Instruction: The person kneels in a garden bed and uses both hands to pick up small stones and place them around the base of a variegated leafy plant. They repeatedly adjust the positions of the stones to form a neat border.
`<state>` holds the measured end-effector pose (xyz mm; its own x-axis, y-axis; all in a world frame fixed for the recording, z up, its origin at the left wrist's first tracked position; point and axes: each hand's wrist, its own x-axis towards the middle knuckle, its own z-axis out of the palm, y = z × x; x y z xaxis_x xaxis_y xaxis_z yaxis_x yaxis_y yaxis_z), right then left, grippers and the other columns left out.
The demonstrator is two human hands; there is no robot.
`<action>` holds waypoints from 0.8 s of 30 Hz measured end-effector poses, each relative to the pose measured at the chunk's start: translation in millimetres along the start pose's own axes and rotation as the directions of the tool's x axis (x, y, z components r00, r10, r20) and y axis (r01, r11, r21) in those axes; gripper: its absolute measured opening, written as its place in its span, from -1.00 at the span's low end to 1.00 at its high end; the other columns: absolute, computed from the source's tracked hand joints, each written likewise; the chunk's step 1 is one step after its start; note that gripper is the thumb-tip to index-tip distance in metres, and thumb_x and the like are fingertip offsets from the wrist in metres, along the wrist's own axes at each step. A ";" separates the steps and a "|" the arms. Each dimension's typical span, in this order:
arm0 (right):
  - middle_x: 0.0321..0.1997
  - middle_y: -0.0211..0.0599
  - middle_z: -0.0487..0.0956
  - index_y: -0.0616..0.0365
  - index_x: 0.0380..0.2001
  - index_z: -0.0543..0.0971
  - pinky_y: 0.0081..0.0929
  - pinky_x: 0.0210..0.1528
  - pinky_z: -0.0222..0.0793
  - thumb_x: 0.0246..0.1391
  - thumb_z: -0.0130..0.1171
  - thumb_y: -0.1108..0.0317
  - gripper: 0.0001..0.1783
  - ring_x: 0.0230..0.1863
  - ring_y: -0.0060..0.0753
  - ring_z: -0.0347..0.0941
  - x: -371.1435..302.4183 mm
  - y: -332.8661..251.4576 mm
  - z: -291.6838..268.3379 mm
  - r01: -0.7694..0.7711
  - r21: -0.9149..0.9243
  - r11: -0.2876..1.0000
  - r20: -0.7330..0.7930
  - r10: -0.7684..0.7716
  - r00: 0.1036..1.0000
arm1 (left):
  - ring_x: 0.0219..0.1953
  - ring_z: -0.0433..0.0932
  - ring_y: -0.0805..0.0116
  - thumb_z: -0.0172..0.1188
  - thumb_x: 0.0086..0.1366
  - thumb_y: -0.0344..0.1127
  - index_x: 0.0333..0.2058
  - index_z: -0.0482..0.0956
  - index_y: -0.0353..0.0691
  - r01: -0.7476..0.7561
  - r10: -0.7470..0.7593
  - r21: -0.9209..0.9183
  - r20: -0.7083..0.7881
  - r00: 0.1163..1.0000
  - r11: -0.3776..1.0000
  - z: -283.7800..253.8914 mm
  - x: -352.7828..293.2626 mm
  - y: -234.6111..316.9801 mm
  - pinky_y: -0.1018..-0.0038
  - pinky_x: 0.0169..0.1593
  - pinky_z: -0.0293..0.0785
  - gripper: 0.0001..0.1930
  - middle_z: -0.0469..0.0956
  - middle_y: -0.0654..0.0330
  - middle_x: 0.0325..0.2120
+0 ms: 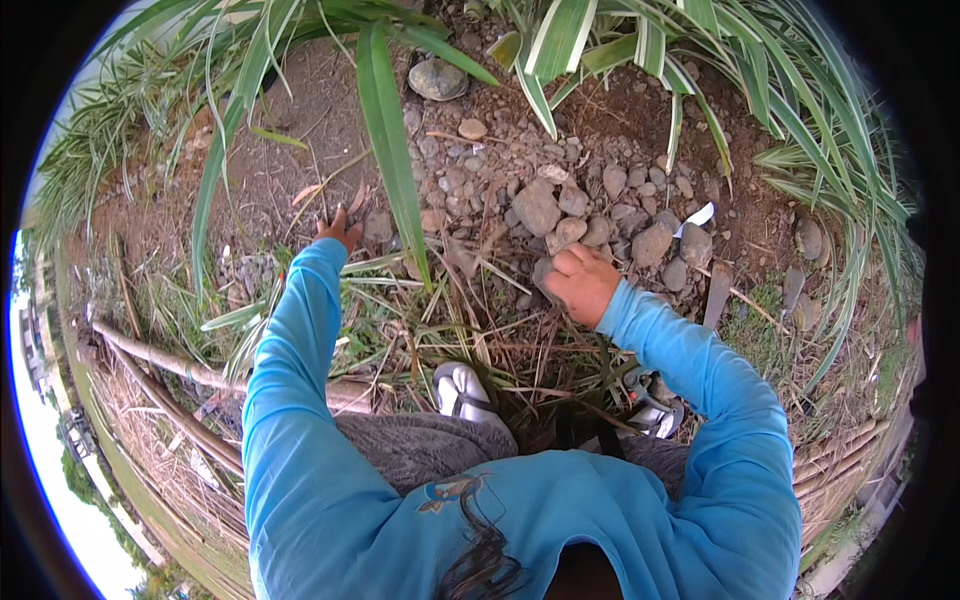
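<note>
My left hand (341,231) reaches down to the bare soil beside a long green leaf (392,140), its fingers spread and nothing visible in them. Closer to the middle, my right hand (582,284) is closed, knuckles up, around a grey stone (545,278) that shows at its left side. Just beyond it lies a heap of rounded stones, among them a large brown-grey one (536,207) and another (653,243) to the right. Dry stalks and cut leaves (470,315) cover the ground between my arms.
Striped leafy plants (560,40) overhang the far side. A pale stone (438,79) lies beneath them. A white scrap (696,219) sticks up among the stones. Long wooden poles (190,367) lie at the left, by my sandalled foot (462,388). More poles (840,460) lie at the right.
</note>
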<state>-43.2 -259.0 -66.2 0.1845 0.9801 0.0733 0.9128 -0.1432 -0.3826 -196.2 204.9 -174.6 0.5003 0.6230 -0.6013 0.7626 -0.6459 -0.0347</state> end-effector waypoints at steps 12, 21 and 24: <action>-0.05 -0.04 0.43 0.04 -0.19 0.45 -0.08 -0.09 0.41 0.01 0.17 0.27 -0.72 -0.15 0.09 0.47 -61.3 -10.0 8.3 -0.615 0.094 0.783 0.047 0.614 0.788 | 0.06 0.44 -0.13 0.05 0.18 0.18 0.06 0.45 -0.25 -0.301 0.301 0.412 0.065 0.951 0.860 -45.2 -14.6 63.1 0.13 0.13 0.39 -0.34 0.40 -0.21 0.07; 0.05 -0.15 0.39 -0.03 -0.05 0.47 0.08 0.16 0.09 -0.03 0.04 0.38 -0.60 0.22 -0.08 0.19 36.4 -4.9 10.1 -0.509 -0.057 0.859 -0.100 0.502 0.859 | 0.35 0.03 -0.09 0.28 0.00 0.26 0.31 0.12 -0.11 -0.337 0.365 0.568 0.069 0.928 0.751 -21.7 -53.1 92.8 0.12 0.36 0.01 -0.02 0.14 -0.20 0.26; 0.22 -0.09 0.31 -0.09 0.12 0.39 0.26 0.24 -0.17 0.06 -0.04 0.33 -0.51 0.28 0.01 0.09 84.1 1.0 9.9 -0.586 -0.139 0.798 -0.001 0.592 0.806 | 0.39 -0.11 -0.10 0.28 -0.08 0.36 0.36 -0.10 -0.10 -0.333 0.299 0.465 0.149 0.943 0.820 -34.4 -86.4 118.7 0.07 0.38 -0.11 0.16 -0.12 -0.18 0.35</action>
<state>-30.4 -175.4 -69.5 0.6893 0.7051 -0.1662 0.6710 -0.7079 -0.2204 -134.8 89.6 -99.3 0.6381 0.3285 -0.6964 0.2682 -0.9426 -0.1990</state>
